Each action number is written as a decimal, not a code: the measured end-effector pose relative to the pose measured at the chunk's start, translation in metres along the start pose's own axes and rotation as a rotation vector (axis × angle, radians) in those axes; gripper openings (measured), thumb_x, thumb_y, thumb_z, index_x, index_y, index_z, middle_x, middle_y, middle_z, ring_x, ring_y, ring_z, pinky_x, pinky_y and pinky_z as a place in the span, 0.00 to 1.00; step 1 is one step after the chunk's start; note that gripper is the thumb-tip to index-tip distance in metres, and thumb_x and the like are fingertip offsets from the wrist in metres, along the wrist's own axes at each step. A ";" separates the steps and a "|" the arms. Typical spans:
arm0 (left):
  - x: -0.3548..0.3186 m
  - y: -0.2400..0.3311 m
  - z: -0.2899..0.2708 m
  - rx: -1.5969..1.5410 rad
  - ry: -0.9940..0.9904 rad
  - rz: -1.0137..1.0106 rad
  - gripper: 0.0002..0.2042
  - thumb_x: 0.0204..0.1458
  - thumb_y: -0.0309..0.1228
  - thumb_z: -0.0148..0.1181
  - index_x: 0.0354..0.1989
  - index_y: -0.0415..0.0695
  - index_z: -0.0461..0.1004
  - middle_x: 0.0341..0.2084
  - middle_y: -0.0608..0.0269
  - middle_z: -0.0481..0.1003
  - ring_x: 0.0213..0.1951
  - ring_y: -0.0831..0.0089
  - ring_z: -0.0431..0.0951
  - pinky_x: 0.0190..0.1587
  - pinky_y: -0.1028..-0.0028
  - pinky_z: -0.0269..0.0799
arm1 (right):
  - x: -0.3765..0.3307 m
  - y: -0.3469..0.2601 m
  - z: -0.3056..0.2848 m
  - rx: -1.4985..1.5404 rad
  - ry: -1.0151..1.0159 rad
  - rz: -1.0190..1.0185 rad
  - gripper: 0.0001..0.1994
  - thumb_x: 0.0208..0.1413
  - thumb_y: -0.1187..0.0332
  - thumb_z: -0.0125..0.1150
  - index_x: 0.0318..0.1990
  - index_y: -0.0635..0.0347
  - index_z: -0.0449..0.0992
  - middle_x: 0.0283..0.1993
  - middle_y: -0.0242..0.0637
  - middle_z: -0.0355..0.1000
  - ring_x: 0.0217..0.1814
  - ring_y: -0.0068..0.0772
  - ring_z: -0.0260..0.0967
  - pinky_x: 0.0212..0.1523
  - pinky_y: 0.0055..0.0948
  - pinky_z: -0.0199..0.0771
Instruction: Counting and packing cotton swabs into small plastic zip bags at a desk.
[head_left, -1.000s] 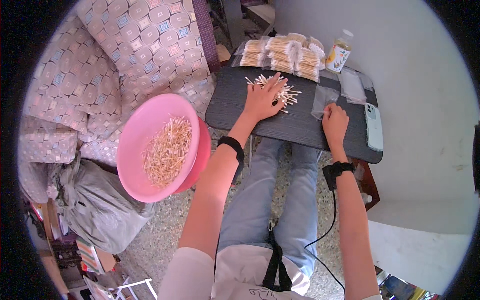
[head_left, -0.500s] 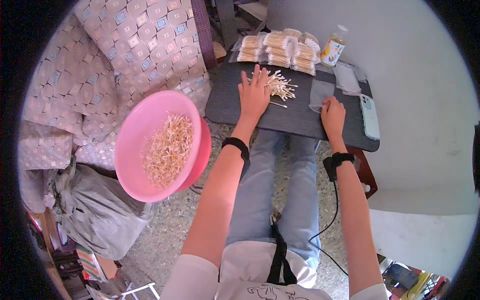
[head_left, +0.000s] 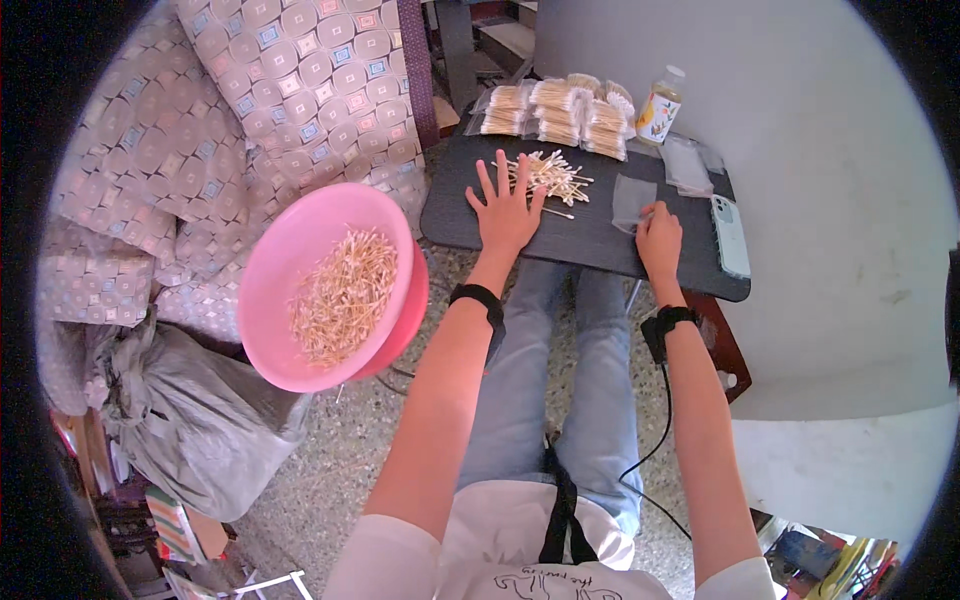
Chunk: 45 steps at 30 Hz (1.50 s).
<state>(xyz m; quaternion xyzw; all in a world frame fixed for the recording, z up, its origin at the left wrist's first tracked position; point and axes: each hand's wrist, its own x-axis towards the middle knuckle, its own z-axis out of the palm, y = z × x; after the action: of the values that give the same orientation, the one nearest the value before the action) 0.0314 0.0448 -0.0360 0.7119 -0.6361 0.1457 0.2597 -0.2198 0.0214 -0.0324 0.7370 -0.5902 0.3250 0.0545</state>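
A loose heap of cotton swabs (head_left: 560, 178) lies on the dark table (head_left: 590, 235). Against the heap's left side rests my left hand (head_left: 505, 210), its fingers spread wide and holding nothing. My right hand (head_left: 660, 242) has its fingers curled in at the lower right corner of a clear plastic bag (head_left: 632, 202), which lies flat and looks empty. Those fingertips are partly hidden, but they seem to pinch the bag's edge. Several filled bags of swabs (head_left: 560, 112) are stacked along the table's far edge.
A bottle (head_left: 659, 105) stands at the back right, near more clear bags (head_left: 687, 165). A white phone (head_left: 730, 236) lies by the right edge. On the left, a pink basin (head_left: 270, 285) holds many swabs, beside a patterned sofa (head_left: 300, 90) and a grey sack (head_left: 200, 420).
My left hand's fingers have spread wider beside the heap. The right hand stays at the bag's corner. The whole view has shifted slightly.
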 end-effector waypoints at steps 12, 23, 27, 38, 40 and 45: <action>-0.004 0.001 -0.004 0.008 -0.037 -0.039 0.33 0.57 0.57 0.37 0.68 0.57 0.45 0.67 0.58 0.45 0.67 0.50 0.42 0.57 0.33 0.43 | -0.002 0.000 0.002 0.025 -0.002 0.026 0.10 0.48 0.73 0.56 0.40 0.57 0.68 0.33 0.43 0.71 0.39 0.48 0.67 0.41 0.45 0.65; -0.003 -0.004 -0.004 -0.010 0.003 -0.040 0.34 0.56 0.57 0.39 0.68 0.55 0.45 0.66 0.55 0.48 0.66 0.47 0.45 0.57 0.33 0.44 | -0.002 -0.004 0.003 0.058 0.030 0.004 0.11 0.47 0.73 0.55 0.40 0.59 0.67 0.32 0.44 0.71 0.38 0.50 0.67 0.40 0.46 0.65; -0.001 0.010 -0.015 -0.114 0.155 0.126 0.32 0.55 0.54 0.45 0.65 0.50 0.53 0.62 0.52 0.55 0.62 0.48 0.52 0.55 0.38 0.49 | 0.000 0.002 0.005 0.038 0.075 0.039 0.12 0.48 0.72 0.55 0.41 0.59 0.65 0.27 0.45 0.71 0.33 0.53 0.69 0.35 0.47 0.66; -0.001 0.100 0.002 -0.777 -0.135 0.152 0.14 0.48 0.28 0.58 0.43 0.41 0.66 0.38 0.49 0.63 0.39 0.48 0.71 0.40 0.58 0.70 | 0.004 -0.023 -0.016 0.356 -0.076 0.078 0.13 0.48 0.72 0.57 0.41 0.57 0.64 0.22 0.42 0.68 0.27 0.49 0.69 0.29 0.43 0.67; -0.010 0.105 0.006 -0.791 -0.109 0.101 0.09 0.46 0.22 0.55 0.36 0.40 0.65 0.35 0.50 0.63 0.36 0.48 0.72 0.36 0.56 0.70 | -0.005 -0.018 -0.015 0.414 -0.105 0.064 0.13 0.47 0.72 0.57 0.41 0.57 0.64 0.21 0.40 0.66 0.26 0.48 0.68 0.29 0.41 0.66; -0.008 0.103 0.009 -0.781 0.010 0.110 0.10 0.46 0.19 0.53 0.37 0.40 0.63 0.36 0.49 0.63 0.34 0.47 0.72 0.34 0.55 0.70 | -0.002 -0.014 -0.018 0.491 -0.123 0.000 0.15 0.46 0.72 0.60 0.41 0.57 0.63 0.21 0.38 0.61 0.24 0.42 0.64 0.28 0.38 0.65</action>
<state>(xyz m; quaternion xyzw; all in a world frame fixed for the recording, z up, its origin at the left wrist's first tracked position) -0.0719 0.0408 -0.0286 0.5238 -0.6795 -0.0899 0.5059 -0.2144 0.0356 -0.0150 0.7466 -0.4956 0.4132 -0.1620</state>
